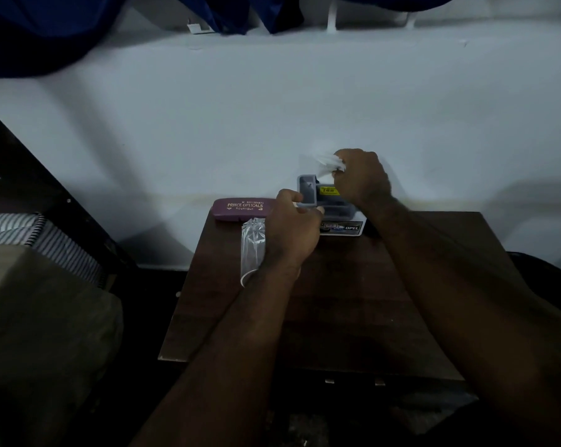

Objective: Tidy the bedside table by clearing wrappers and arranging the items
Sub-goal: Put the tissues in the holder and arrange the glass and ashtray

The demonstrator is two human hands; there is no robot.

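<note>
Bare left hand [292, 230], bare right hand [361, 177], bare forearms [227, 343]

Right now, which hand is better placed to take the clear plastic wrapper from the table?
Probably the left hand: the clear plastic wrapper lies just beside its wrist, though it must first release the grey pack. The right hand is farther, pinching white paper.

Dim; murky shadows; edges bowed

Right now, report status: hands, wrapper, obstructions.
Left hand grips grey pack. Right hand pinches clear wrapper at its far edge. Spectacle case and plastic sleeve lie left on table.
</note>
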